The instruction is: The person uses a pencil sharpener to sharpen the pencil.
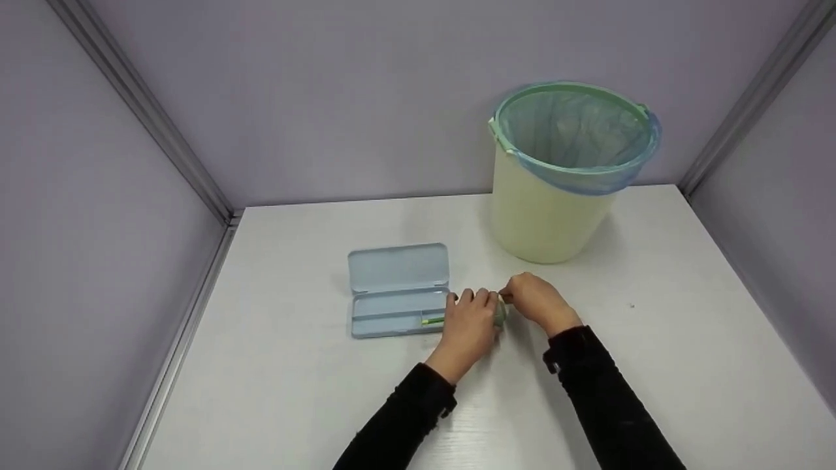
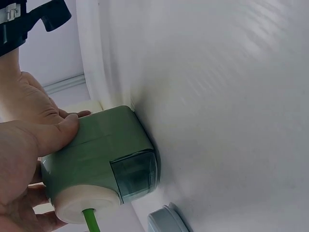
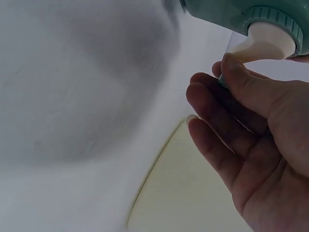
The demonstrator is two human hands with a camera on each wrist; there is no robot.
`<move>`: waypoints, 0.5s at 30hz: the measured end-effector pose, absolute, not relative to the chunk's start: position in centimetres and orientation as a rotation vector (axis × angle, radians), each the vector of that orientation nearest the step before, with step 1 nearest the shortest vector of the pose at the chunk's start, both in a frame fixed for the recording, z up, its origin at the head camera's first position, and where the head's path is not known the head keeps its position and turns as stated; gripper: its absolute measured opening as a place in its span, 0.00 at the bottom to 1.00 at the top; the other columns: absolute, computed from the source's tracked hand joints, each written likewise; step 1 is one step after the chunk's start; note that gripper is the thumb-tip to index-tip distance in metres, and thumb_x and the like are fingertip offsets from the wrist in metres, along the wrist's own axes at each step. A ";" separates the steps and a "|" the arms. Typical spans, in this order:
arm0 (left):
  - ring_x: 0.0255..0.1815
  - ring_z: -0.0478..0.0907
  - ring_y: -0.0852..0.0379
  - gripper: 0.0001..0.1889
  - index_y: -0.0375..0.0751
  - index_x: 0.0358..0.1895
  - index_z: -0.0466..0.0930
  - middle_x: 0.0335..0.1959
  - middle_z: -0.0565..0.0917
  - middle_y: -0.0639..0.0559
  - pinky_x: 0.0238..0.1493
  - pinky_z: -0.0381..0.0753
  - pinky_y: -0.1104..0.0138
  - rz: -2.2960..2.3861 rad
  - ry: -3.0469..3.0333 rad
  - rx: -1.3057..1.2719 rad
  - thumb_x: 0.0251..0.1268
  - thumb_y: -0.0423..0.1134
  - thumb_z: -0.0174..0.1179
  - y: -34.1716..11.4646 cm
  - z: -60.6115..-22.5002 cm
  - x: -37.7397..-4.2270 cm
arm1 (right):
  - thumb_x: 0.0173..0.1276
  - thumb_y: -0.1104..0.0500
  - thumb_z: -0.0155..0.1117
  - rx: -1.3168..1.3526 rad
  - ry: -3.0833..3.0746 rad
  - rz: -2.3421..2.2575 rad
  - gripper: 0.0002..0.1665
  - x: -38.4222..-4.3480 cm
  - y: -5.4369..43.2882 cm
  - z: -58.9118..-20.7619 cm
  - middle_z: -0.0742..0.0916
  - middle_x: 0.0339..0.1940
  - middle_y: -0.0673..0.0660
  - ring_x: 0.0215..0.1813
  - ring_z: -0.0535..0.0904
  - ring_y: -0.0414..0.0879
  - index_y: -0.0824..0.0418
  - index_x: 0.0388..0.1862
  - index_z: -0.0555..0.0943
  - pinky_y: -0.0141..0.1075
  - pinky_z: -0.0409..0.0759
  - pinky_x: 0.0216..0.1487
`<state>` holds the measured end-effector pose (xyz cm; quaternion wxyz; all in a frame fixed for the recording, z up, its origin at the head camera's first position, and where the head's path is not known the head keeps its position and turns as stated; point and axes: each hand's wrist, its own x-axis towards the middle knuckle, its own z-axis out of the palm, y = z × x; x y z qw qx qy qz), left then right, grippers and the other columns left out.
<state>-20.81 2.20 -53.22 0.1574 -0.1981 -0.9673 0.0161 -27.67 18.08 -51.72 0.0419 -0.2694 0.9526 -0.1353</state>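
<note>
A green crank pencil sharpener [image 2: 99,137] stands on the white table, mostly hidden by the hands in the head view. My left hand [image 1: 469,326] grips its body, with the thumb lying on the green casing in the left wrist view. From the round pale front sticks a green pencil [image 2: 91,220], whose far end is toward the case in the head view. At the sharpener's back, my right hand [image 1: 537,301] pinches the handle of the pale crank [image 3: 271,42] between thumb and fingers. A dark see-through shavings drawer [image 2: 136,175] is fitted low on the front.
Left of the hands lies an open light blue pencil case [image 1: 398,269], its lid tilted back. A pale yellow bin [image 1: 545,212] with a blue liner bag stands behind the right hand at the table's back. Walls rise around the back and sides.
</note>
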 end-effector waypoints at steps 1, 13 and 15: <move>0.48 0.75 0.52 0.30 0.48 0.61 0.79 0.50 0.79 0.55 0.50 0.70 0.53 0.047 -2.765 -0.569 0.56 0.58 0.68 2.2 -53.2 -20.8 | 0.62 0.71 0.65 -0.836 2.915 -0.415 0.12 -27.6 18.1 -51.8 0.89 0.35 0.58 0.39 0.84 0.52 0.63 0.42 0.89 0.45 0.81 0.41; 0.49 0.74 0.51 0.30 0.50 0.61 0.78 0.50 0.78 0.54 0.50 0.69 0.52 0.047 -2.782 -0.543 0.56 0.59 0.67 2.2 -53.2 -20.7 | 0.52 0.78 0.58 -0.976 2.885 -0.461 0.17 -26.5 18.4 -53.0 0.71 0.15 0.45 0.20 0.60 0.41 0.60 0.13 0.77 0.35 0.64 0.23; 0.49 0.74 0.51 0.30 0.50 0.61 0.77 0.50 0.77 0.54 0.50 0.69 0.52 0.048 -2.796 -0.534 0.57 0.59 0.67 2.2 -53.2 -20.7 | 0.51 0.78 0.57 -0.939 2.866 -0.472 0.18 -26.2 18.4 -52.9 0.69 0.15 0.45 0.20 0.60 0.42 0.59 0.11 0.73 0.35 0.63 0.22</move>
